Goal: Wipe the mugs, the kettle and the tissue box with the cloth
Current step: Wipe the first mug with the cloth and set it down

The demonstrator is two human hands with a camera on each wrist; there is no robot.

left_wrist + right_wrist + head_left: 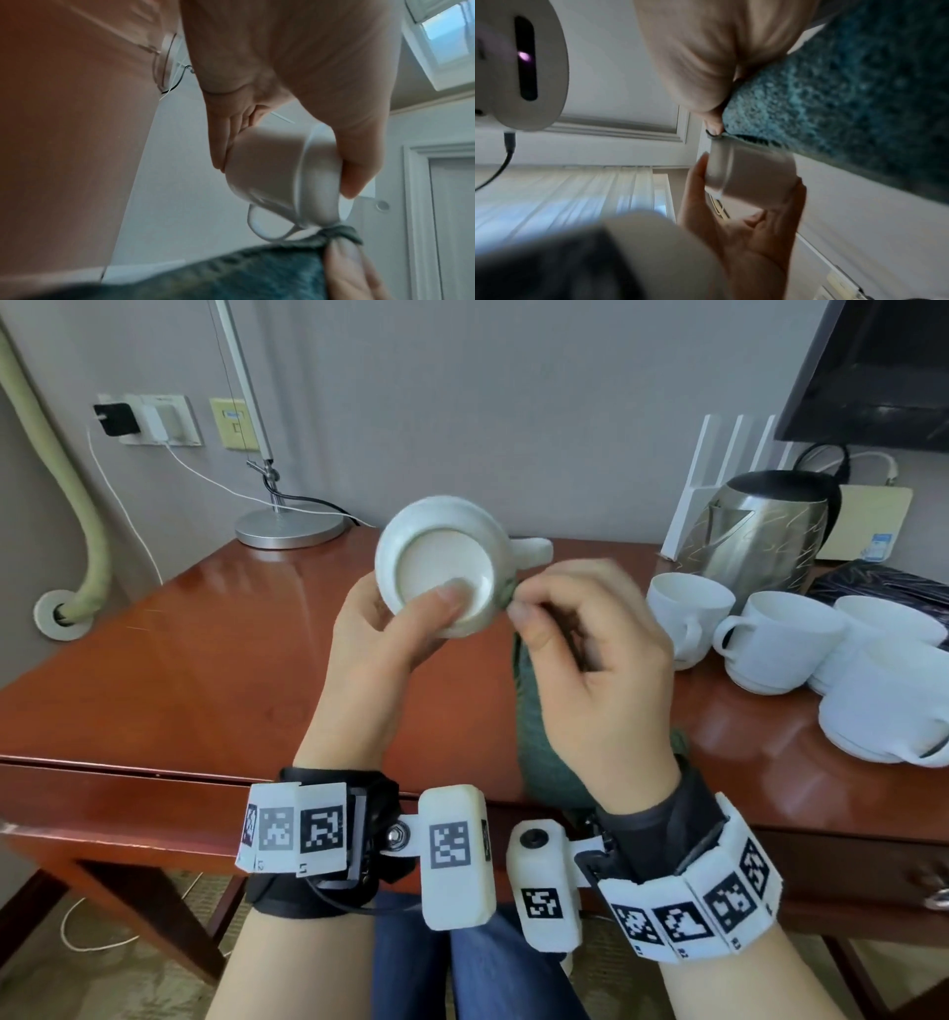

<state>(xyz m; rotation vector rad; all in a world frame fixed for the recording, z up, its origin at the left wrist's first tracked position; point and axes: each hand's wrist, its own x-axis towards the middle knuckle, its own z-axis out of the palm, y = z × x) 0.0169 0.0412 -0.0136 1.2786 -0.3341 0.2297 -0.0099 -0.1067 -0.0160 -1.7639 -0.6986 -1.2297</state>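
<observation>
My left hand point(405, 618) grips a white mug point(441, 562) above the table, its base turned toward me, thumb on the base, fingers behind the body. The same mug point(277, 172) shows its handle pointing down in the left wrist view. My right hand point(570, 629) pinches a dark green cloth point(534, 726) against the mug's edge, and the cloth point(847, 85) hangs down below the palm. A steel kettle point(765, 531) stands at the back right. Several white mugs point(780, 639) sit in front of it. I see no tissue box.
The red-brown wooden table point(205, 649) has its front edge near my wrists. A lamp base point(290, 528) stands at the back left with cables to wall sockets point(154, 421). A dark patterned tray point(883, 585) lies behind the mugs, under a dark screen point(873, 372).
</observation>
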